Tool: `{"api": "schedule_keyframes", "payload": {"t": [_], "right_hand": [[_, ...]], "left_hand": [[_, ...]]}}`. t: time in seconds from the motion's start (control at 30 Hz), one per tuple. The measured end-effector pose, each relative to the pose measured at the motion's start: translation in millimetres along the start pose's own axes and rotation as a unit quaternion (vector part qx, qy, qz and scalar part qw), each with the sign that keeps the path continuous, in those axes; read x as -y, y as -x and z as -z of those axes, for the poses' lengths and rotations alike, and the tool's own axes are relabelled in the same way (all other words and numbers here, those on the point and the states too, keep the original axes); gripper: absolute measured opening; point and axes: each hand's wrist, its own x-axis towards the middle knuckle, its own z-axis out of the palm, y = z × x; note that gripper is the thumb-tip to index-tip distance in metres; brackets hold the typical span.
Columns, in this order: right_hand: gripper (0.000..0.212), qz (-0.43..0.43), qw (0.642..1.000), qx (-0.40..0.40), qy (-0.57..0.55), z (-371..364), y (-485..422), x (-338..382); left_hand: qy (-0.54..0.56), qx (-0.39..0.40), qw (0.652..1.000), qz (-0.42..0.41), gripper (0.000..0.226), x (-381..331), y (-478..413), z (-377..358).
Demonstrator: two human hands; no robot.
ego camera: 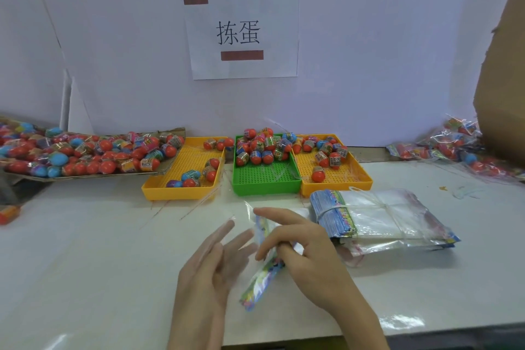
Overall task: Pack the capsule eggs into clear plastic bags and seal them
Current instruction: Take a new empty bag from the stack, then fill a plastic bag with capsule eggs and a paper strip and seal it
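From the head view, the right hand (306, 253) pinches a clear plastic bag (264, 258) with a colourful printed header, its fingers and thumb curled round the bag's upper part so the bag runs from above the grip down toward the person, hanging just over the white tabletop (85, 264). The left hand (210, 267) is beside that grip on the left, fingers straight and spread, holding nothing; its fingertips come close to the bag's edge, though whether they touch it I cannot tell. Just right of the grip lies a banded stack of empty bags (380, 216). Beyond the grip, at the far edge of the tabletop, three perforated trays stand side by side: a green tray (267, 179) straight ahead, heaped at its back with capsule eggs (261, 148), a left yellow tray (181, 176) holding a few scattered eggs, and a right yellow tray (338, 176) with a cluster at its back. Far left of the grip, a cardboard flat (85, 150) carries a large pile of eggs. Far right, filled bags (454, 145) lie against a cardboard box (502, 79). A paper sign (241, 34) hangs on the wall above the trays.
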Motion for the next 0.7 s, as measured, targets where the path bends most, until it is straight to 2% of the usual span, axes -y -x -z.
{"api": "schedule_keyframes", "payload": {"t": [0.07, 0.17, 0.3, 0.43, 0.63, 0.7], "right_hand": [[0.049, -0.025, 0.999, -0.018, -0.034, 0.9, -2.4, -0.6], [0.032, -0.071, 0.992, -0.030, -0.098, 0.5, -5.4, -0.8], [0.029, -0.099, 0.992, -0.025, -0.069, -0.7, -7.3, -2.2], [0.034, -0.076, 0.993, -0.065, -0.055, 5.3, -7.9, -2.2], [0.037, -0.069, 0.975, -0.162, -0.133, 21.0, -7.0, -4.1], [0.038, -0.076, 0.970, -0.173, -0.156, 23.9, -7.4, -4.6]], "left_hand": [[-0.011, -0.013, 1.000, -0.011, 0.032, 0.8, 0.1, 1.5], [-0.010, -0.026, 0.999, -0.021, 0.029, 1.0, -1.4, 1.0], [0.017, -0.034, 0.999, -0.023, 0.038, 1.2, 0.1, -1.6], [0.110, -0.056, 0.992, -0.002, 0.050, -1.8, -0.4, 0.4], [0.284, -0.102, 0.953, 0.003, 0.050, -10.4, 1.4, 4.7], [0.295, -0.094, 0.951, 0.016, 0.042, -13.8, 5.6, 3.4]]}}
